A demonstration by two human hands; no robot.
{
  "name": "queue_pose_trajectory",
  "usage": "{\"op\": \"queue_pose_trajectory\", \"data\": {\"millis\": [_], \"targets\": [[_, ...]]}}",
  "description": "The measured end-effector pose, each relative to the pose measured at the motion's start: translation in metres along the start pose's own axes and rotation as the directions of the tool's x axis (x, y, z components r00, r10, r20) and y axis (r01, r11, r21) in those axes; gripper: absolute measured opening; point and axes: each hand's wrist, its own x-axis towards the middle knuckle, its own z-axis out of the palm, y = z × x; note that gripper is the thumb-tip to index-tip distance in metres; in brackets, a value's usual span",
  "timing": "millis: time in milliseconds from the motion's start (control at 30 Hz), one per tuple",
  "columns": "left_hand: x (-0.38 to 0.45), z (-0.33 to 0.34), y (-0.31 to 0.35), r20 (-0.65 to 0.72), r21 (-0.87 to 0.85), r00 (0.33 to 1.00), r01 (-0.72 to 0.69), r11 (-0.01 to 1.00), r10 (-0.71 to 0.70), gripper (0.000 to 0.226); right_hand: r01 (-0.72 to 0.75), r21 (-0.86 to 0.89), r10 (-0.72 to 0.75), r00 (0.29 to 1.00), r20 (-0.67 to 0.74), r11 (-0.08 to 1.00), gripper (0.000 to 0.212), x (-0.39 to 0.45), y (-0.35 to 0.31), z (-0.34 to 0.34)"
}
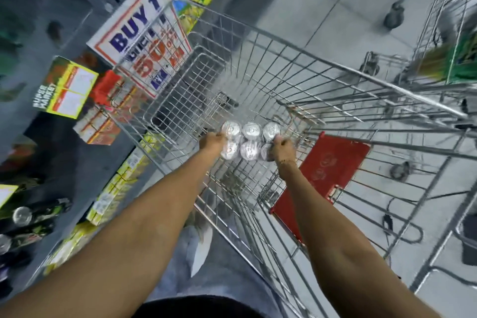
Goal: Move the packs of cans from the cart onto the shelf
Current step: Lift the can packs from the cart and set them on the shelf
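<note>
A pack of silver-topped cans (pixel 250 141), two rows of three, sits low inside the wire cart (pixel 258 64). My left hand (pixel 213 142) grips the pack's left end and my right hand (pixel 282 148) grips its right end. Both arms reach down into the basket from above. The grey shelf (pixel 77 162) runs along the left side of the cart, holding boxed and canned goods. The sides of the cans are hidden by my hands and the blur.
A "BUY 1" sale sign (pixel 140 33) hangs on the shelf beside the cart. The cart's red child-seat flap (pixel 327 175) lies to the right of my right arm. A second wire cart (pixel 449 41) stands at the far right on the tiled floor.
</note>
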Motion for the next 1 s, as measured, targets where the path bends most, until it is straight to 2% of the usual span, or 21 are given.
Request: {"op": "queue_pose_trajectory", "data": {"millis": [100,233,367,500,600,733,833,1000], "targets": [[-0.005,-0.006,0.001,-0.034,-0.012,0.999,-0.021,1.0,0.021,0.052,0.07,0.018,-0.068,0.996,-0.058,0.997,0.039,-0.042,-0.04,-0.012],[-0.017,-0.023,0.004,-0.206,-0.09,0.978,-0.064,0.994,0.045,0.052,0.177,0.035,-0.174,0.982,-0.076,0.984,0.042,-0.067,-0.068,-0.023],[-0.042,-0.058,0.0,-0.399,-0.246,0.911,-0.214,0.945,0.102,0.051,0.34,0.041,-0.332,0.934,-0.133,0.94,0.053,-0.091,-0.11,-0.026],[-0.074,-0.103,-0.002,-0.548,-0.341,0.829,-0.343,0.875,0.111,0.043,0.512,0.099,-0.492,0.853,-0.177,0.853,0.051,-0.122,-0.169,-0.028],[-0.103,-0.146,-0.005,-0.639,-0.36,0.756,-0.454,0.815,0.139,0.049,0.627,0.134,-0.6,0.776,-0.196,0.767,0.052,-0.149,-0.213,-0.024],[-0.146,-0.208,-0.022,-0.745,-0.373,0.663,-0.512,0.774,0.08,0.045,0.756,0.124,-0.737,0.654,-0.171,0.643,0.055,-0.203,-0.274,-0.011],[-0.176,-0.249,-0.047,-0.782,-0.399,0.623,-0.516,0.758,0.013,0.044,0.827,0.086,-0.822,0.561,-0.098,0.555,0.055,-0.244,-0.308,0.01],[-0.216,-0.297,-0.111,-0.85,-0.429,0.512,-0.535,0.728,-0.126,0.05,0.898,0.112,-0.905,0.419,0.076,0.425,0.057,-0.312,-0.336,0.064]]}}
